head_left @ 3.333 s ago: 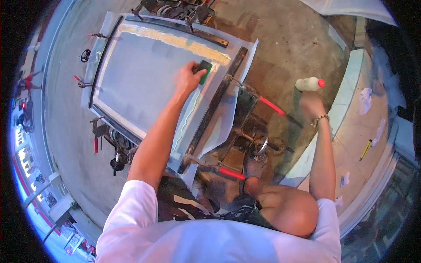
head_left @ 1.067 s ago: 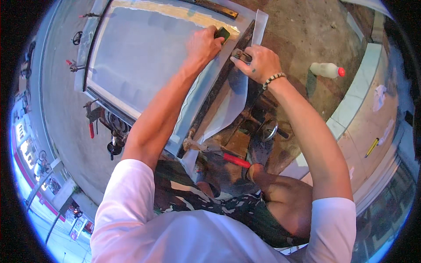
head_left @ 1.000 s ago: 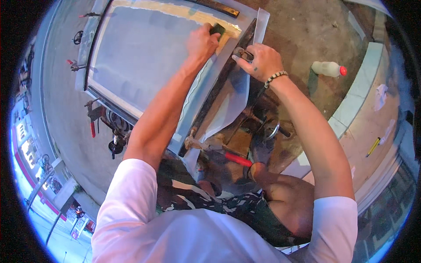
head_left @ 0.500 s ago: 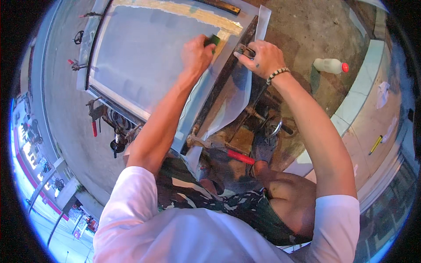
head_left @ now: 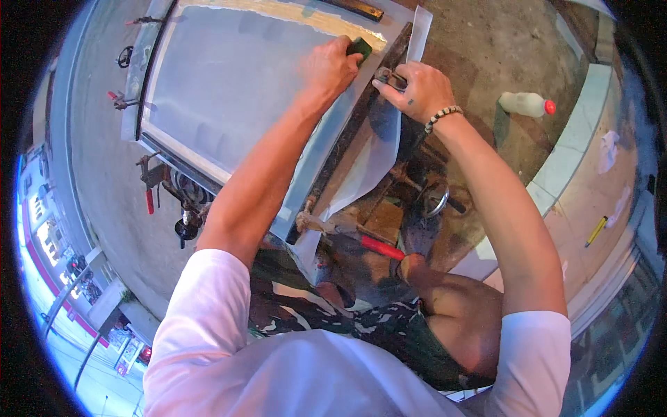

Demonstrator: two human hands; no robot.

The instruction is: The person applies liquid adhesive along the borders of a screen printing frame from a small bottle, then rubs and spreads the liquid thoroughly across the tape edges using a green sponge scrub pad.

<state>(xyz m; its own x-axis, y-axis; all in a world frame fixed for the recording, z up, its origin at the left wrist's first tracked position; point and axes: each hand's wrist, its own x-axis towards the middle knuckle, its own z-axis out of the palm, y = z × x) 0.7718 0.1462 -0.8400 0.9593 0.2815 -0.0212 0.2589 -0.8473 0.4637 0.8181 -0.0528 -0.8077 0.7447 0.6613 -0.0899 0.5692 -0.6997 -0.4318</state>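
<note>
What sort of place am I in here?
Probably a makeshift workshop open to the outdoors: red-handled clamps stand around a pale panel, the floor is rough and stained, and buildings show outside at the far left.

1. Near the panel's (head_left: pixel 222 83) far right corner, we have the block (head_left: pixel 360 48).
2. Right of the panel we see the bottle (head_left: pixel 522 104) (well apart), then the step (head_left: pixel 568 156).
3. Left of the panel, a handwheel (head_left: pixel 124 57).
</note>
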